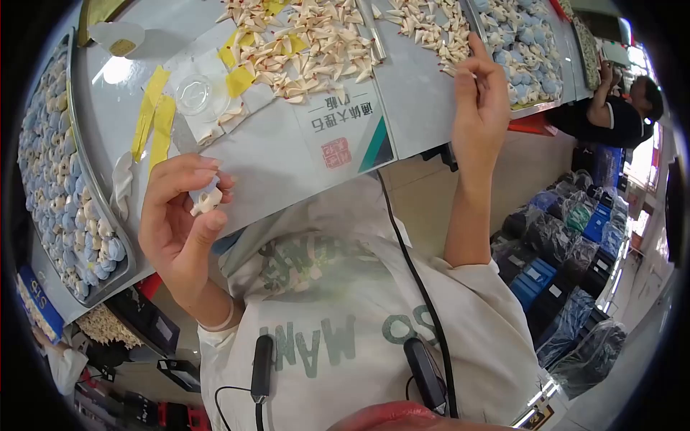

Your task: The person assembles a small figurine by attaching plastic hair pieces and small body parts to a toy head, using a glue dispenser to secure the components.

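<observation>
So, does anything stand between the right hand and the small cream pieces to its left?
Nothing visible does. The right hand is at the edge of the cream pieces; whether it touches any, I can't tell. The metal tray lies to the hand's right, not between.

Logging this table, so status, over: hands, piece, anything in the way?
Left hand holding small blue-and-cream figure. Right hand beside cream pointed pieces; contact unclear. Yellow tape nearby, not blocking figure.

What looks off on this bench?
Nothing plainly damaged. A crumpled white scrap lies by the left tray, like stray litter; yellow patches, possibly tape, show among the pale pointed pieces, which lie loose rather than in a tray.
</observation>
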